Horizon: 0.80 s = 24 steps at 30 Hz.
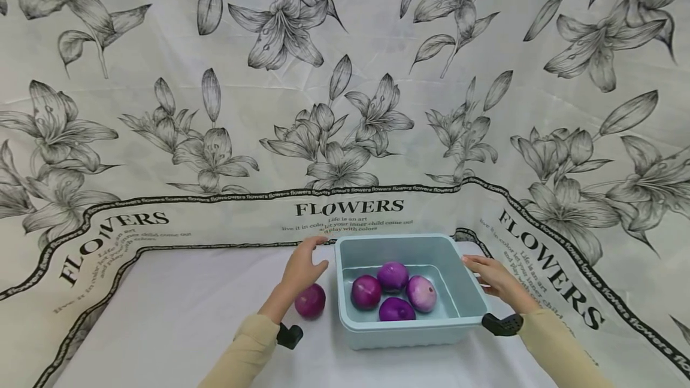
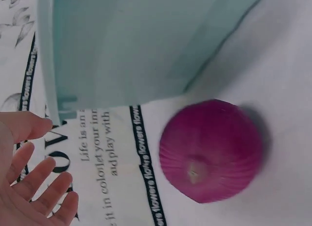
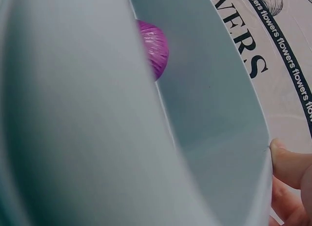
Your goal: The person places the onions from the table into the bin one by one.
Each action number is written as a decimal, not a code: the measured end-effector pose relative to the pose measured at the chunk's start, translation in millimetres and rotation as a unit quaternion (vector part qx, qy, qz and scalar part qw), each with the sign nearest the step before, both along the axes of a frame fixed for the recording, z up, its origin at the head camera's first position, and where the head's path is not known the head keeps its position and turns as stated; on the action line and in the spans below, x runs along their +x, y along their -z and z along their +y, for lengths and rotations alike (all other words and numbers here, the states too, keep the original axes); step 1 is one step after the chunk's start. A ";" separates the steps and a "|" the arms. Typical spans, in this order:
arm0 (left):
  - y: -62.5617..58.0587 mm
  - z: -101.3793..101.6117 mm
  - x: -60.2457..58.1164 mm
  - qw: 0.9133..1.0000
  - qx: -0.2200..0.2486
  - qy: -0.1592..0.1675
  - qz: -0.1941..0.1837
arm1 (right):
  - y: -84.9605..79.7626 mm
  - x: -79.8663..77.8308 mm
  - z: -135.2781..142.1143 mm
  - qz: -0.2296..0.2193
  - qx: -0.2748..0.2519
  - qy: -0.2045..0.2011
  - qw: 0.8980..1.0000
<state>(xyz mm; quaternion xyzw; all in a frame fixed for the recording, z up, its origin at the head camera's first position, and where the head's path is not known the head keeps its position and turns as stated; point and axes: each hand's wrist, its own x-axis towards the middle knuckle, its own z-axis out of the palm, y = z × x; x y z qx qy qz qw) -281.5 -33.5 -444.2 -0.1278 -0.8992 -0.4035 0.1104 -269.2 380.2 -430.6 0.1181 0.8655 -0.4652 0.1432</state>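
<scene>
A light blue plastic basin (image 1: 404,337) stands on the white cloth with several purple onions (image 1: 393,276) inside. Outside it, to its left, a red onion (image 2: 210,151) lies on the cloth beneath my left wrist. My left hand (image 1: 303,263) is at the basin's far left corner, fingers spread and holding nothing; in the left wrist view its thumb tip is close to the rim, and contact is unclear. On the other side, my right hand (image 1: 495,274) has its thumb (image 3: 287,162) at the rim, with the other fingers outside the wall, partly hidden.
A white cloth (image 1: 178,304) covers the table. Behind and at both sides hangs a fabric backdrop (image 1: 345,154) with printed lilies and lettering, close behind the basin. Black wrist-worn devices (image 1: 502,324) sit on both wrists, the right one beside the basin's near right corner.
</scene>
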 end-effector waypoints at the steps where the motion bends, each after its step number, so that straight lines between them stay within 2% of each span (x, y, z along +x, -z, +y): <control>1: 3.3 -3.1 1.3 1.000 0.000 -0.001 -0.004 | 0.4 -0.3 0.2 -0.001 0.000 0.001 1.000; 10: 32.9 -26.3 10.3 1.000 0.006 -0.014 -0.004 | 4.2 -2.9 1.8 -0.002 -0.001 0.002 1.000; 18: 60.3 -36.7 18.2 0.999 0.004 -0.013 -0.048 | 1.9 -1.8 2.1 -0.009 -0.005 0.000 1.000; 24: 75.9 -37.5 22.8 0.997 0.003 -0.019 -0.076 | 0.0 -1.8 -0.2 -0.011 -0.003 0.002 1.000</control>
